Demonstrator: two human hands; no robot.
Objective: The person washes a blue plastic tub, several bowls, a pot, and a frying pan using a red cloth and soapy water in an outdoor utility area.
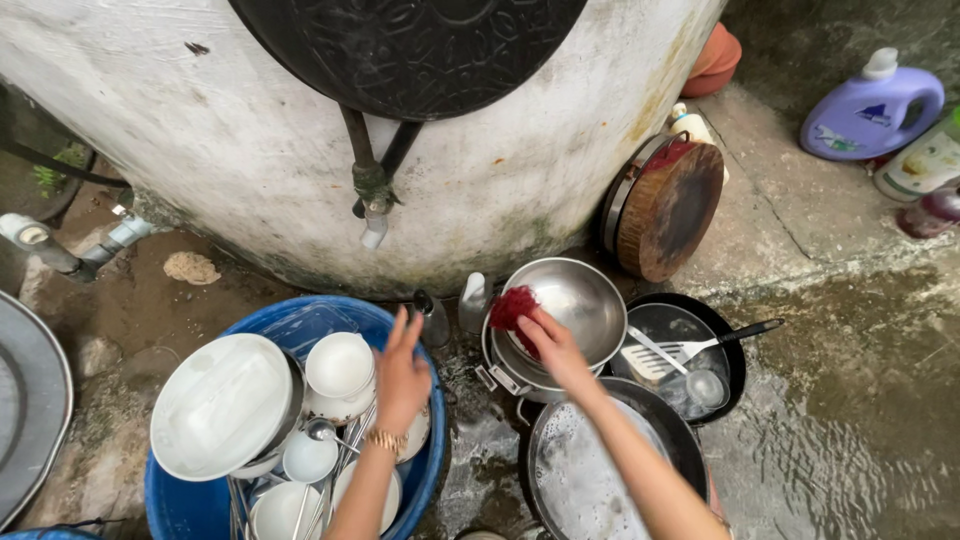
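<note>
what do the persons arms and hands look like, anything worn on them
Both forearms are bare, with no sleeves in view. The left hand has a gold-coloured bracelet with small links around the wrist. The right hand wears nothing that shows: no glove, ring or band can be made out.

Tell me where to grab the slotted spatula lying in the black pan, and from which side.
Take the slotted spatula by its dark handle, coming from the right. The handle juts out past the black pan rim, free and raised, while the white slotted head lies down inside the pan.
</note>
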